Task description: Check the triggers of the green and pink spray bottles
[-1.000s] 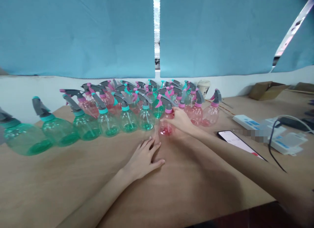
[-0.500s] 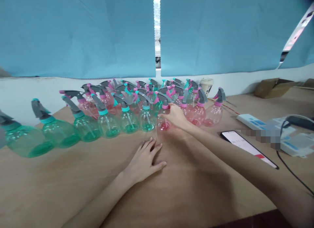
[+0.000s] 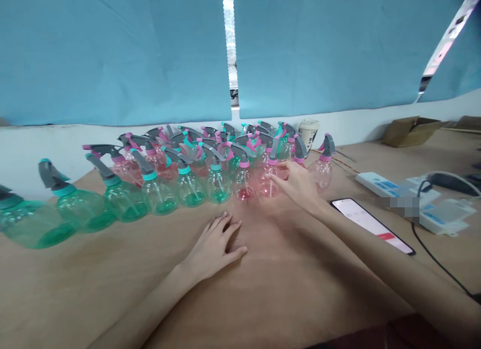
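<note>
My left hand [image 3: 212,246] lies flat on the wooden table [image 3: 240,294], fingers spread and nothing in it. My right hand [image 3: 298,186] is at the right part of the front row, its thumb and forefinger apart in a curve. The thumb tip overlaps a pink spray bottle [image 3: 267,184]; whether it touches cannot be made out. Another pink spray bottle [image 3: 299,156] is partly hidden behind this hand. Left of them stands a pink spray bottle [image 3: 244,181] with a little red liquid look at its base. Green spray bottles [image 3: 191,189] with turquoise collars continue the row leftward.
More spray bottles [image 3: 150,161] crowd behind the front row. A paper cup [image 3: 308,131] stands at the back. To the right lie a phone [image 3: 372,226], a white power strip [image 3: 378,183] with cables and an open cardboard box [image 3: 409,131]. A blue curtain [image 3: 150,53] hangs behind.
My right hand has come off the pink spray bottle near the middle and moved right to the neighbouring pink one. My left hand stays flat on the table. The view has shifted slightly.
</note>
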Tool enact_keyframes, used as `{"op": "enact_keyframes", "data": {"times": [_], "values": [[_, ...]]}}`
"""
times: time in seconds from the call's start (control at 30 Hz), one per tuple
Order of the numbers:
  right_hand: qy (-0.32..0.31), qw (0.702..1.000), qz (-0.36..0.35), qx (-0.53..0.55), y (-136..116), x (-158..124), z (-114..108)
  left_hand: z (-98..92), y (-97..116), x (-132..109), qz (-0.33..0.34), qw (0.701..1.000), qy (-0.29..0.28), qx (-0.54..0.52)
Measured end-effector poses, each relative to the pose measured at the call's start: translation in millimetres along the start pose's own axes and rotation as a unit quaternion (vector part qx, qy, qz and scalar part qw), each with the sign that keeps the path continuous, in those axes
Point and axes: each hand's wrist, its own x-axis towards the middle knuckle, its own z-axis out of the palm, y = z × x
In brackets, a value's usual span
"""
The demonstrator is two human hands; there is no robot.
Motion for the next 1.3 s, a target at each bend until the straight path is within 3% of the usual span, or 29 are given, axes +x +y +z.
{"op": "enact_keyframes", "data": {"times": [0.1, 0.27, 0.43, 0.53, 0.63, 0.77, 0.97, 1.07, 1.3], "values": [[0.005, 0.999, 0.032, -0.032, 9, 11, 4, 0.8, 3, 3, -0.013, 1.000, 0.013, -0.003], [-0.031, 0.992, 0.080, -0.097, 2, 27, 24, -0.9, 15, 8, -0.025, 0.998, 0.037, -0.038], [-0.053, 0.990, 0.063, -0.112, -3, 14, 13, -4.2, 34, 19, -0.036, 0.989, 0.071, -0.122], [-0.103, 0.994, 0.000, -0.039, 2, -3, -7, -1.9, 45, 33, -0.051, 0.980, 0.104, -0.164], [-0.178, 0.977, -0.065, 0.092, 9, -17, -28, 4.5, 54, 46, -0.073, 0.967, 0.126, -0.209], [-0.251, 0.939, -0.067, 0.224, 12, -25, -46, 15.3, 62, 56, -0.073, 0.949, 0.120, -0.282], [-0.220, 0.914, -0.049, 0.339, 5, -21, -39, 26.1, 71, 57, -0.053, 0.934, 0.098, -0.338], [-0.188, 0.903, -0.056, 0.382, 4, -23, -32, 29.5, 75, 54, -0.050, 0.942, 0.071, -0.323], [-0.161, 0.890, -0.025, 0.425, 6, -42, -35, 22.3, 66, 33, 0.027, 0.972, 0.035, -0.229]]}}
